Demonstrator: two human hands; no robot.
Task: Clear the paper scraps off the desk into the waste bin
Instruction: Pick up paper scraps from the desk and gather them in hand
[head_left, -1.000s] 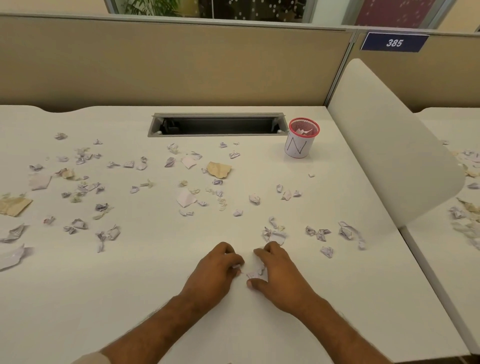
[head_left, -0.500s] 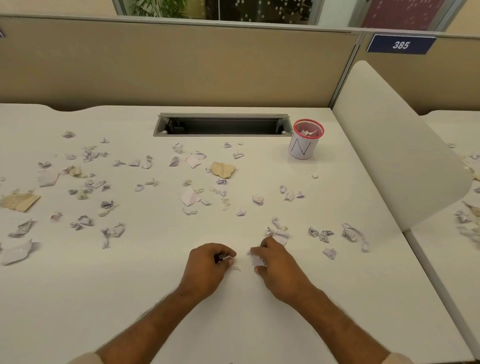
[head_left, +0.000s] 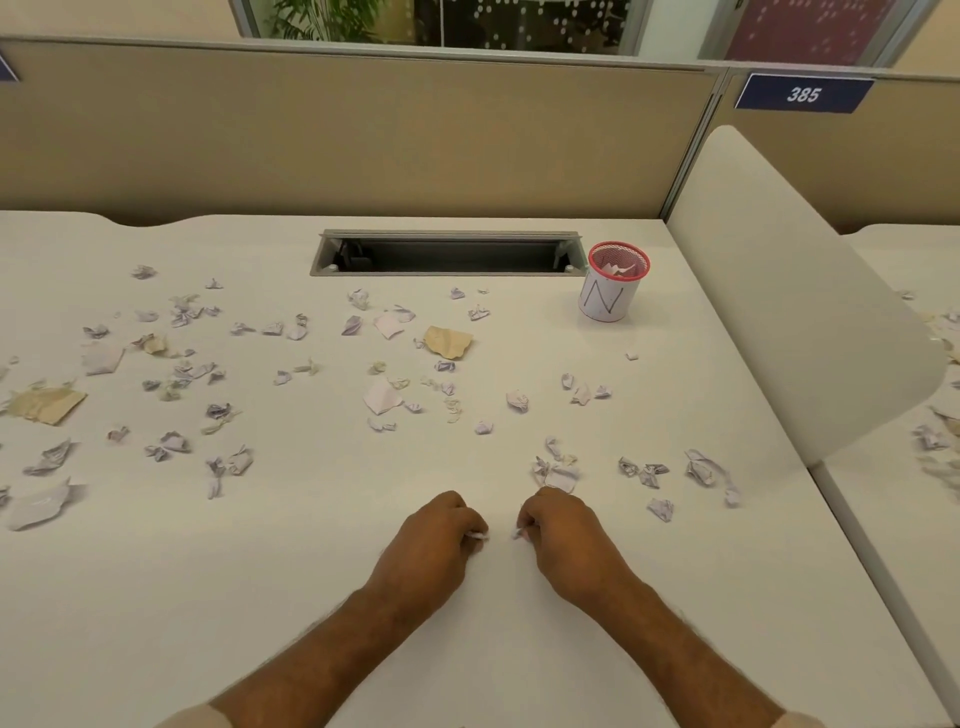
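Observation:
Several crumpled white and tan paper scraps (head_left: 383, 396) lie scattered across the white desk (head_left: 311, 597). A small waste bin (head_left: 613, 283) with a red mesh rim and a white wrap marked "N" stands at the back right, with paper inside. My left hand (head_left: 434, 540) is a fist near the desk's front centre, and a bit of white paper shows at its fingers. My right hand (head_left: 563, 535) is curled beside it, a white scrap peeking from its fingertips. A scrap cluster (head_left: 556, 470) lies just beyond my right hand.
An open grey cable tray (head_left: 447, 254) is recessed at the back centre. A white curved divider panel (head_left: 800, 312) bounds the desk's right side, with another littered desk (head_left: 935, 441) beyond. Beige partition walls (head_left: 363, 135) close the back.
Both hands have closed over the scraps they were gathering and drawn slightly apart; the loose white piece between them is now out of sight inside my fingers.

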